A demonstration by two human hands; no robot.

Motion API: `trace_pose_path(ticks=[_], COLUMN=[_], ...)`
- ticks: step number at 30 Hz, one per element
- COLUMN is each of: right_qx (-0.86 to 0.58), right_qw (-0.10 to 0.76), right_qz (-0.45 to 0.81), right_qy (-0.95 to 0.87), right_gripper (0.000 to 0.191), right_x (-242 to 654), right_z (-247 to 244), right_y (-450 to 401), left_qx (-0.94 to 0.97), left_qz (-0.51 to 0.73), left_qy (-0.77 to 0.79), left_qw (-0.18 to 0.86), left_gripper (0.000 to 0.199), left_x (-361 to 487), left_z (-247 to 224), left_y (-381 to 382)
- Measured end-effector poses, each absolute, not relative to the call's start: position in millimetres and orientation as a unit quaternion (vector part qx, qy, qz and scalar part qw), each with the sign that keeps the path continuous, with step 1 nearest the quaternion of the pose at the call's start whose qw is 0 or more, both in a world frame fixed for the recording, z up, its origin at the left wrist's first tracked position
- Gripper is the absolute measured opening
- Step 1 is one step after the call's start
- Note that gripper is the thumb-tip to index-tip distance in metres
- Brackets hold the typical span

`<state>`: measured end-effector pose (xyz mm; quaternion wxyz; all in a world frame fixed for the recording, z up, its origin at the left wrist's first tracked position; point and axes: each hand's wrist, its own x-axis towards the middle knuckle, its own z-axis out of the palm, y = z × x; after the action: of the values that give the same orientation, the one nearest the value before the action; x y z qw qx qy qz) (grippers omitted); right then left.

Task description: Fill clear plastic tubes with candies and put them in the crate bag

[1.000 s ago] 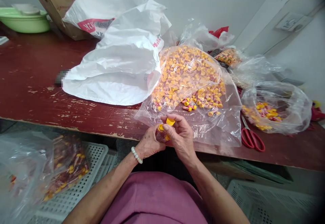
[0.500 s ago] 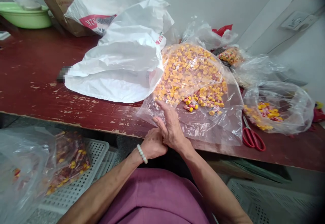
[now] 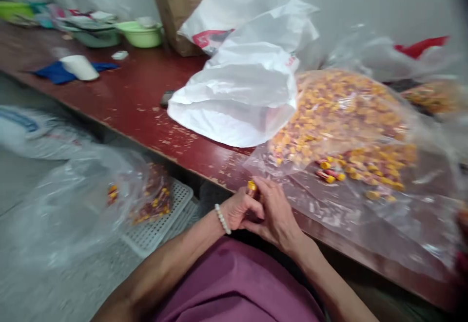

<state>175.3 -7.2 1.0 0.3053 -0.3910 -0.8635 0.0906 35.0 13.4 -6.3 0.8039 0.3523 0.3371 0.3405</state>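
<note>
A small tube with a yellow cap (image 3: 251,187) stands upright between the fingers of my left hand (image 3: 236,210), which is closed around it. A pale beaded bracelet circles that wrist. My right hand (image 3: 280,212) meets the left, its fingers curled in beside the tube; what they grip, if anything, is hidden. Both hands are above the near table edge. Just beyond lies a large clear plastic bag (image 3: 343,210), spread out and filled with many yellow-capped tubes (image 3: 347,107). A few red tubes with yellow caps (image 3: 329,173) lie near its mouth.
A white sack (image 3: 237,93) lies on the red table (image 3: 139,103). Green basins (image 3: 141,34) and a white cup (image 3: 79,67) on blue cloth stand farther left. Below the edge, a white crate (image 3: 149,232) carries bagged tubes, beside a clear bag (image 3: 80,205).
My view has swung left, so the table things sit farther right. The yellow-capped tube now shows in my left hand; my right fingers, stretched out before, have curled in towards it.
</note>
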Motion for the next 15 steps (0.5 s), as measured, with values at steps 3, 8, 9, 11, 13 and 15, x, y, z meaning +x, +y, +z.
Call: trace_pose_path(ticks=[3, 8, 9, 11, 13, 15], right_qx=[-0.382, -0.324, -0.315, -0.316, -0.35, -0.398], right_qw=[0.317, 0.292, 0.289, 0.306, 0.338, 0.351], right_qz=[0.049, 0.097, 0.117, 0.148, 0.161, 0.182], right_qy=[-0.867, -0.895, -0.897, -0.886, -0.858, -0.828], right_gripper=[0.077, 0.082, 0.087, 0.094, 0.087, 0.067], right_x=[158, 126, 121, 116, 121, 134], right_z=[-13, -11, -8, -2, -1, -5], right_y=[-5, 12, 15, 19, 24, 28], left_qx=[0.285, 0.212, 0.207, 0.211, 0.201, 0.145], left_qz=[0.342, 0.394, 0.41, 0.456, 0.546, 0.624], left_qy=[0.312, 0.336, 0.344, 0.372, 0.441, 0.547], left_qw=[0.839, 0.829, 0.819, 0.78, 0.683, 0.539], left_gripper=[0.015, 0.018, 0.021, 0.033, 0.039, 0.035], left_x=[30, -2, -17, -61, -122, -190], left_z=[-13, -19, -15, -5, 6, 11], left_y=[9, 2, 1, 3, 8, 13])
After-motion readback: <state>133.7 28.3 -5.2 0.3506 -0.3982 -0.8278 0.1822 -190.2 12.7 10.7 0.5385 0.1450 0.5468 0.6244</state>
